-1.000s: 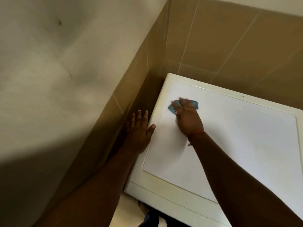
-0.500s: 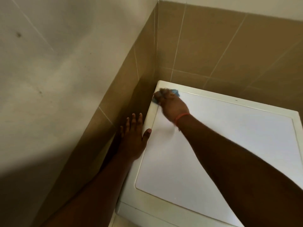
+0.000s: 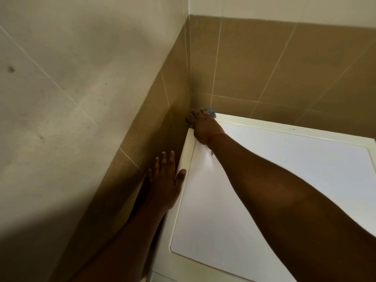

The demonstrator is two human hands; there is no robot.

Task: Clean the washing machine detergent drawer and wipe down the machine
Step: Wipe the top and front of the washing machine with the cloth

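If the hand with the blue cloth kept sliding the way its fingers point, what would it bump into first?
Most likely the brown tiled wall. The right hand presses the blue cloth at the washing machine's back left corner, fingers aimed into the wall corner. It looks almost touching, though depth is hard to judge.

Tiled walls (image 3: 264,64) hem machine's (image 3: 264,180) far-left corner.

The washing machine (image 3: 264,180) at lower right of the frame is white, its top panel framed by a cream rim, and a blue cloth (image 3: 212,112) shows at its far left corner. A thin red thread (image 3: 216,135) circles one wrist. The walls carry tan-brown tiles (image 3: 264,68) with pale grout lines, under off-white tiles (image 3: 81,58) at upper left.
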